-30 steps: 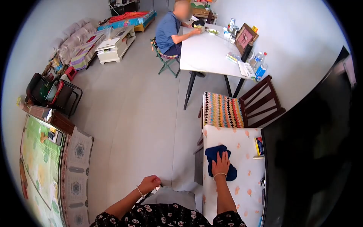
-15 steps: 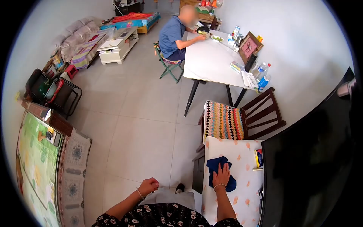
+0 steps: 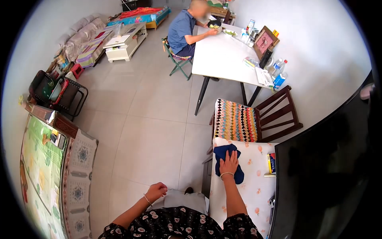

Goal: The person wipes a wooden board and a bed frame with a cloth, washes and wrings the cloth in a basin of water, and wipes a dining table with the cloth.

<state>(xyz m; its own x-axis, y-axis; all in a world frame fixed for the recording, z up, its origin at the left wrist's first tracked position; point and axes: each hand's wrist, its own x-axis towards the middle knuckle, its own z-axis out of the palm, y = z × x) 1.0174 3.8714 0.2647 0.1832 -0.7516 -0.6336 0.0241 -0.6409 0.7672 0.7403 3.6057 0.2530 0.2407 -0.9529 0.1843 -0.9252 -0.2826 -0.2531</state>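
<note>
My right hand (image 3: 229,162) lies flat on a dark blue cloth (image 3: 238,176), fingers stretched out and pressing it down. The cloth is spread and rumpled near the far left corner of a tabletop with a white, peach-print cover (image 3: 238,207). A bracelet circles the right wrist. My left hand (image 3: 156,191) hangs in front of my body, above my light trousers, with its fingers curled in and nothing seen in them. It touches neither the cloth nor the table.
A large black screen (image 3: 318,171) borders the covered table on the right, with a small blue-yellow box (image 3: 271,162) beside it. Beyond stands a wooden chair (image 3: 280,113) with a patterned seat. A person (image 3: 183,34) sits at a white table (image 3: 219,59), holding a bowl (image 3: 214,26).
My right hand and the blue cloth have slid forward and slightly left across the covered table. My left hand has lifted a little beside my body. The view has shifted slightly.
</note>
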